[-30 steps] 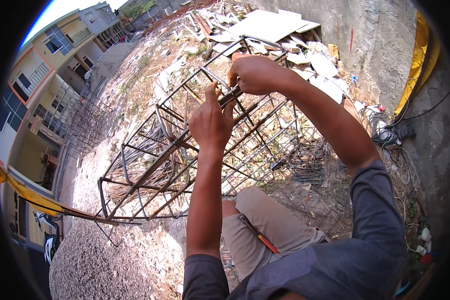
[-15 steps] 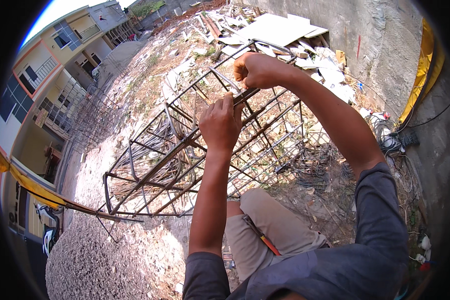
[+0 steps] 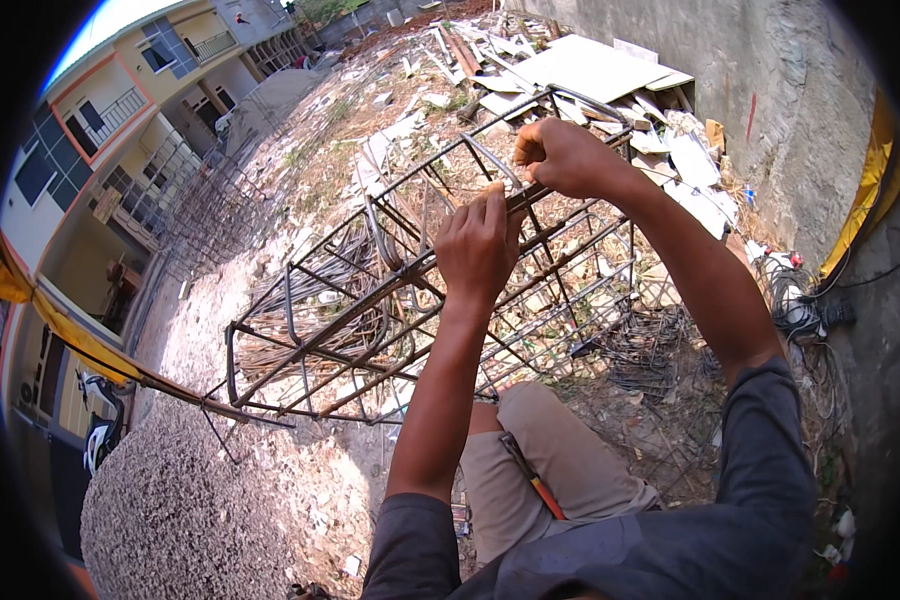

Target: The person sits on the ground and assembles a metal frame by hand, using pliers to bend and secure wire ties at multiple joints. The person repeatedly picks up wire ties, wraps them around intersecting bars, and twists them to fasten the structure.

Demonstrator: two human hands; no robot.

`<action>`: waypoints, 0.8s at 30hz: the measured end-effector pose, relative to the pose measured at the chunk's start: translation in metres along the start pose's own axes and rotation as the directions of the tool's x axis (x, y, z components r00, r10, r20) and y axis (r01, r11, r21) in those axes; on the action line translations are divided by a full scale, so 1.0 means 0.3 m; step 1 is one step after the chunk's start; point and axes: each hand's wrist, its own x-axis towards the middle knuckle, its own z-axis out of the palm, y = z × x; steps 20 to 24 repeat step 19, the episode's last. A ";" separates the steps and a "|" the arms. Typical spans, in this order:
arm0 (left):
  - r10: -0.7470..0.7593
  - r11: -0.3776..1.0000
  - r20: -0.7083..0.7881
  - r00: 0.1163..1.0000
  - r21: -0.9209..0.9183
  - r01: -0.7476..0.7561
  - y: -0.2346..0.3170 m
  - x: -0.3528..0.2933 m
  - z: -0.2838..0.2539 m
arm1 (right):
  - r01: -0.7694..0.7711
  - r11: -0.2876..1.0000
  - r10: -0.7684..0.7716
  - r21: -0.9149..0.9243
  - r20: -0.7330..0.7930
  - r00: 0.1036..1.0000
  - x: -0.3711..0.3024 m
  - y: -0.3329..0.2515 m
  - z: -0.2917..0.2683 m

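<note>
A cage of dark steel rebar [image 3: 315, 349], long bars crossed by bent square stirrups, slants across the middle in front of me. My left hand [image 3: 473, 245] is closed at its upper long bar, fingers and thumb pressed around the steel. Just to the right and farther along, my right hand [image 3: 570, 160] is curled at the same bar beside a stirrup. Its fingers are pinched together, and whatever sits between them is hidden or too small to name. A tool with an orange-red handle [image 3: 543, 493] lies against my thigh.
Behind the cage lie broken white boards [image 3: 595, 65] along a grey wall [image 3: 735, 90]. A gravel heap [image 3: 185, 510] rises at lower left. More rebar stands at left [image 3: 200, 220], near the houses. Cables [image 3: 800, 300] lie at right; a yellow strip [image 3: 80, 340] crosses the left.
The view has shifted, so the cage and both hands appear farther right in the picture. Both hands stay at the same upper bar, the right one turned slightly.
</note>
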 end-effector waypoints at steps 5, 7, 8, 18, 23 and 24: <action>0.185 0.982 -0.144 0.972 0.075 -0.176 -0.033 -0.019 0.022 | -0.013 0.999 0.014 -0.044 0.024 1.000 0.018 -0.016 0.001; 0.253 0.967 -0.172 0.952 0.061 -0.246 -0.041 -0.017 0.017 | 0.019 0.997 -0.020 -0.068 -0.010 1.000 -0.010 -0.042 -0.003; 0.286 0.958 -0.186 0.940 0.055 -0.281 -0.045 -0.014 0.016 | 0.036 0.996 -0.038 -0.080 -0.026 0.999 -0.029 -0.054 0.000; 0.282 0.954 -0.179 0.943 -0.057 -0.296 -0.062 -0.022 0.039 | 0.124 0.971 -0.177 -0.202 -0.268 0.947 -0.173 -0.047 0.139; 0.284 0.954 -0.176 0.943 -0.052 -0.297 -0.067 -0.021 0.033 | 0.133 0.973 -0.182 -0.189 -0.271 0.945 -0.167 -0.046 0.145; 0.284 0.954 -0.176 0.943 -0.052 -0.297 -0.067 -0.021 0.033 | 0.133 0.973 -0.182 -0.189 -0.271 0.945 -0.167 -0.046 0.145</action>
